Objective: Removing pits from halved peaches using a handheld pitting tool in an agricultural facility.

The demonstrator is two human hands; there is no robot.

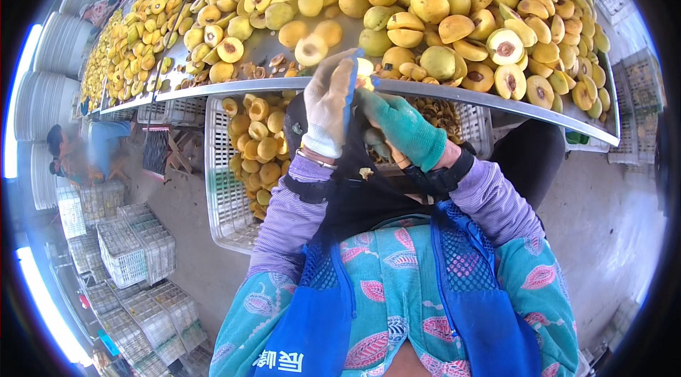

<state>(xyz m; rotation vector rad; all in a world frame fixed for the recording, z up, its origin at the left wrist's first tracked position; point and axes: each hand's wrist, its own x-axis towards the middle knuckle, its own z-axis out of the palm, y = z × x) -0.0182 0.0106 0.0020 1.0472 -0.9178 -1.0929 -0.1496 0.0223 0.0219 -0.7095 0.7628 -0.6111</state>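
Your L hand (328, 107) & R hand (406, 127), gloved: close tog. at edge of counter (273, 84), by pale fruit pc. (364, 70); can't tell grip. Below counter: wht. crate (217, 201) w/ halved fruit (264, 153).

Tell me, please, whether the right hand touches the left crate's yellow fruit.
Apart: the head view shows dark trousers between the right hand and that fruit.

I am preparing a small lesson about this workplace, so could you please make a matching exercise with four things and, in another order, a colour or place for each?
1. left hand
2. right hand
3. heaped fruit
4. vest

A. on the metal table
B. covered in green
C. blue
D. covered mostly in off-white

Right pairs: 1-D, 2-B, 3-A, 4-C.
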